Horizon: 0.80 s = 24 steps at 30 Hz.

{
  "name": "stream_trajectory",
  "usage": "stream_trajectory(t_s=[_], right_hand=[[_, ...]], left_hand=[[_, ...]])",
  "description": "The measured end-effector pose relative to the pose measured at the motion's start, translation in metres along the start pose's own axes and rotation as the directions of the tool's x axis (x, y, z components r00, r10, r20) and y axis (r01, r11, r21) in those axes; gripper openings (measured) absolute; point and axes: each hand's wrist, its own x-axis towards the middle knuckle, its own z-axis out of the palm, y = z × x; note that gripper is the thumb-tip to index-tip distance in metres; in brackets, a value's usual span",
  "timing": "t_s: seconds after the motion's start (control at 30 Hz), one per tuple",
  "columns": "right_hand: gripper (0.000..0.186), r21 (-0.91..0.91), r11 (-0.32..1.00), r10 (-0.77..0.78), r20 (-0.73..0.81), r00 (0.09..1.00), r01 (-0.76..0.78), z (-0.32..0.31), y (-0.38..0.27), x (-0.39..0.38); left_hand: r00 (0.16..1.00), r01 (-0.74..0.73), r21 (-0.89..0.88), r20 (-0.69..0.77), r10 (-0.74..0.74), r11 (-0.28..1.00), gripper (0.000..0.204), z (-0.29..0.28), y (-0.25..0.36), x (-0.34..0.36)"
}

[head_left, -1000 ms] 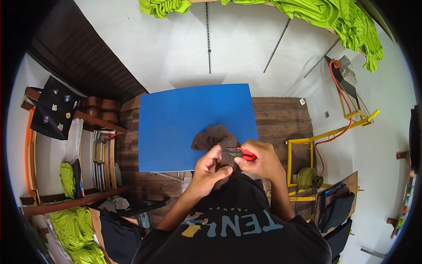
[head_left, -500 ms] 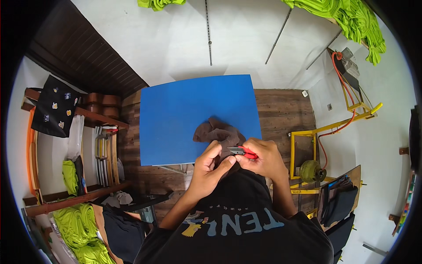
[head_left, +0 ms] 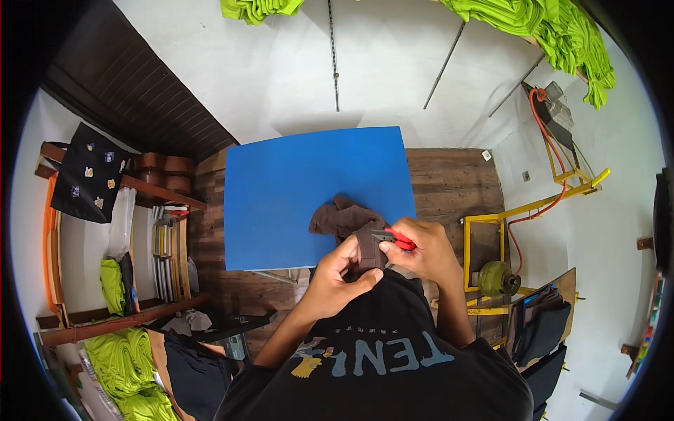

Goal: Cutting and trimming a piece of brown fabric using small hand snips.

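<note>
Cloth (head_left: pixel 344 216), dark brown and bunched, shows over the near right part of the blue table (head_left: pixel 281 189), its near end held up in front of my black shirt (head_left: pixel 351 323). My left hand (head_left: pixel 340 279) pinches that end between thumb and fingers. My right hand (head_left: pixel 427 251) is closed around red-handled snips (head_left: pixel 401 240), their dark blades pointing left at the cloth; I cannot tell whether they are parted.

On my left, an upper shelf (head_left: pixel 191 203) bears rounded brown objects (head_left: pixel 163 174), with a black bag (head_left: pixel 88 172) hanging beside it; what the bag holds, I cannot see. Below stand slim upright items (head_left: pixel 163 245) packed side by side, too small to identify. Nearer still, lime-green fabric (head_left: pixel 119 358) is heaped in folds. To my right, a yellow frame (head_left: pixel 519 210) has a round greenish tank (head_left: pixel 496 278) at its near end, and a board (head_left: pixel 570 284) nearer me carries folded dark cloths (head_left: pixel 537 326).

Beyond the bunched material, the blue top runs to its far edge and wider to the left than to the right. Wooden floor (head_left: pixel 449 175) separates its right edge from the frame, and more planks lie between its left edge and the shelving.
</note>
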Motion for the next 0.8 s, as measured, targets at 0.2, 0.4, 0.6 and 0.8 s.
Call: stream_trajectory(t_s=[0.2,0.4,0.6,0.8], right_hand=[[0.029,0.003,0.998,0.068,-0.051,0.996,-0.068,-0.008,-0.004,0.008],[0.033,0.257,0.938,0.248,-0.032,0.968,-0.232,-0.003,-0.015,0.014],[0.021,0.439,0.835,0.295,0.149,0.944,-0.331,0.004,-0.012,0.009],[0.022,0.420,0.873,0.298,-0.053,0.953,-0.250,0.015,-0.001,0.005]], left_hand=[[0.999,-0.037,0.093,-0.024,0.040,0.995,0.027,-0.001,-0.004,0.007],[0.988,-0.070,0.085,-0.130,0.081,0.994,0.017,0.000,-0.006,0.013],[0.984,0.017,-0.032,-0.175,-0.023,0.999,0.034,-0.001,-0.011,0.018],[0.939,0.024,-0.343,-0.315,-0.139,0.939,0.046,-0.006,-0.015,0.020]])
